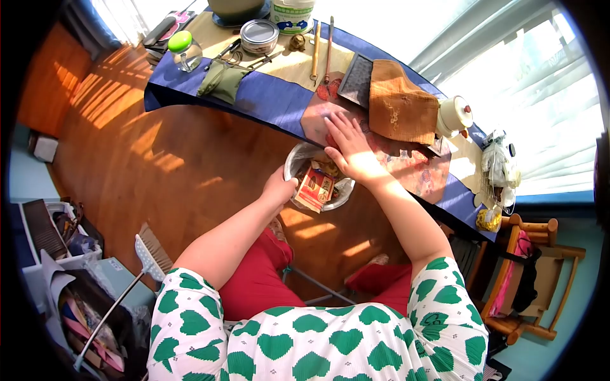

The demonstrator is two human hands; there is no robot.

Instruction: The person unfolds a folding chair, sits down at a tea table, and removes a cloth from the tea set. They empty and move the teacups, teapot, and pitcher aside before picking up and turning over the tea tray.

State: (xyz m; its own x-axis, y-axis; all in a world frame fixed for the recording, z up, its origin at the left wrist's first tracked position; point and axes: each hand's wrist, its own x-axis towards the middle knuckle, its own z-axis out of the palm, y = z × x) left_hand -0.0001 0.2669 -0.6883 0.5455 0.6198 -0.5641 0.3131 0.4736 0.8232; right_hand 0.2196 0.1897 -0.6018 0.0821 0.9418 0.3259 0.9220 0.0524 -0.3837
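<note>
My left hand (279, 188) grips the left rim of a small white bin (343, 195) just below the table edge. Inside the bin lie a red and cream packet (315, 188) and other scraps. Flat on the patterned pinkish mat (406, 166), near the table's edge, my right hand (349, 145) rests with its fingers spread, above the bin's right side. An orange-brown cloth (397, 101) lies over part of a dark tray (358, 79) to the right of that hand.
On the blue-covered table (279, 101) are a green-lidded jar (184, 49), a tin (259, 37), a green pouch (222, 81), two thin sticks and a white teapot (455, 115). A brush (151, 254) and filled boxes stand lower left; a wooden chair (540, 279) stands right.
</note>
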